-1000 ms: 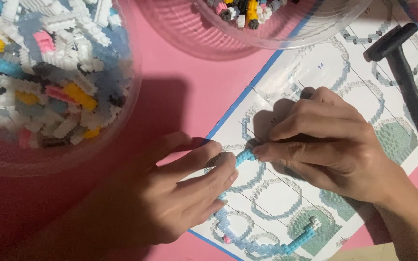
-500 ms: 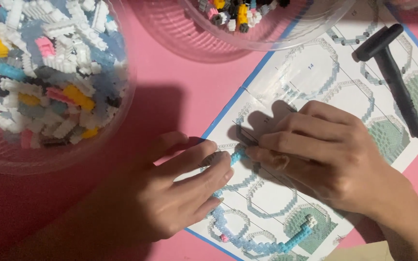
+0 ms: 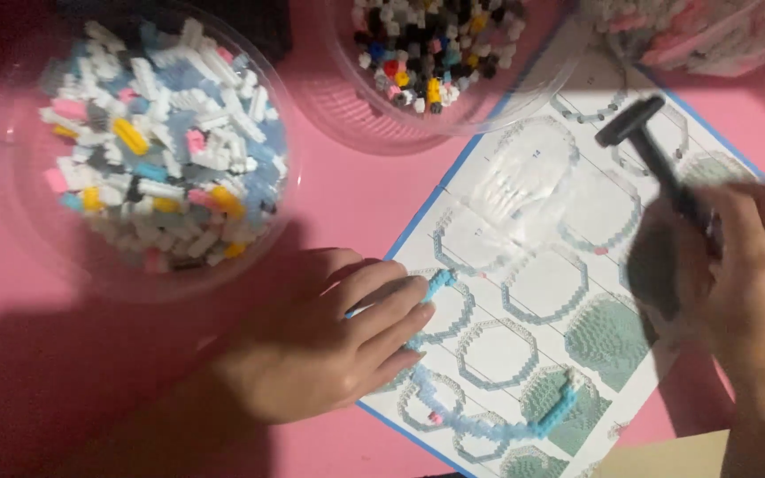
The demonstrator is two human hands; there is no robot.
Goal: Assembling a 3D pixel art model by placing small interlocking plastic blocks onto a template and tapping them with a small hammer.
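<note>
The left hand point(image 3: 320, 345) lay flat on the instruction sheet point(image 3: 533, 292), fingers point(image 3: 391, 305) together and pressing down on a short light-blue strip of tiny bricks point(image 3: 436, 285) at their tips. So that hand wasn't gripping anything, just pinning the strip in place. The right hand point(image 3: 745, 274) was over at the sheet's right edge, curled around the handle of a small black hammer-shaped tool point(image 3: 644, 142), head pointing up and away. It was motion-blurred, so I couldn't tell how tight the hold was.

Progress-wise, I'd say it was early. Below the left hand a longer curved chain of pale-blue and white bricks point(image 3: 489, 420) sat on the sheet, roughly half of 1 ring, with a brighter blue end on the right. The sheet showed lots of ring and dome steps, so by my guess most of the build was left.

As for containers: 3 clear round tubs on the pink table point(image 3: 347, 195). The big 1 at upper left point(image 3: 37, 230) held mostly white, pale-blue, pink and yellow bricks. The 1 at top centre point(image 3: 374, 115) had black, white, red and yellow bits. The third, at top right point(image 3: 710, 44), was mostly cut off, showing pinkish pieces. The sheet itself was white with a blue border and grey-green printed diagrams. A tan corner of something flat point(image 3: 666, 456) poked in at the bottom right.
</note>
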